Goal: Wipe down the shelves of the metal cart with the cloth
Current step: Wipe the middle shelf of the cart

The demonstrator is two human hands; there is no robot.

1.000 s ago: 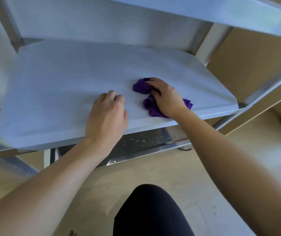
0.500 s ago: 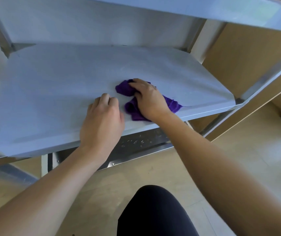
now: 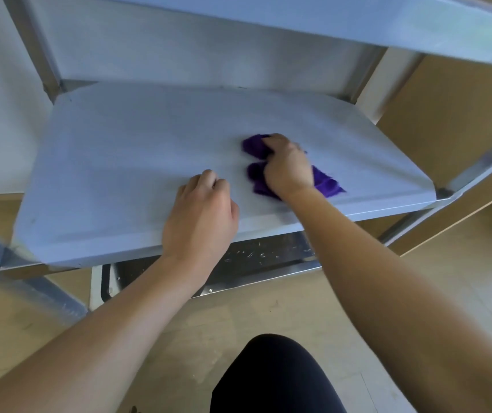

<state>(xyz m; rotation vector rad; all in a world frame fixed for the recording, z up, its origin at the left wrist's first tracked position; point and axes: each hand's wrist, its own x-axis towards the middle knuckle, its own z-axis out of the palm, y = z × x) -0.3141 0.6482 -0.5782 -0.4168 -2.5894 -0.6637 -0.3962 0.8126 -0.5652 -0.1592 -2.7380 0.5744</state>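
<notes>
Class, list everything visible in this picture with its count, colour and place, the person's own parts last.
cloth: one, purple, bunched on the middle shelf under the right hand.
middle shelf: one, pale grey metal, centre of view.
upper shelf: one, grey metal, across the top.
lower shelf: one, dark shiny metal, below the middle shelf.
floor: one, beige, bottom of view.
wooden panel: one, tan, far right.
knee: one, clad in black, bottom centre.
left hand: one, fingers curled, resting on the middle shelf, holding nothing.
right hand: one, gripping the cloth.
</notes>
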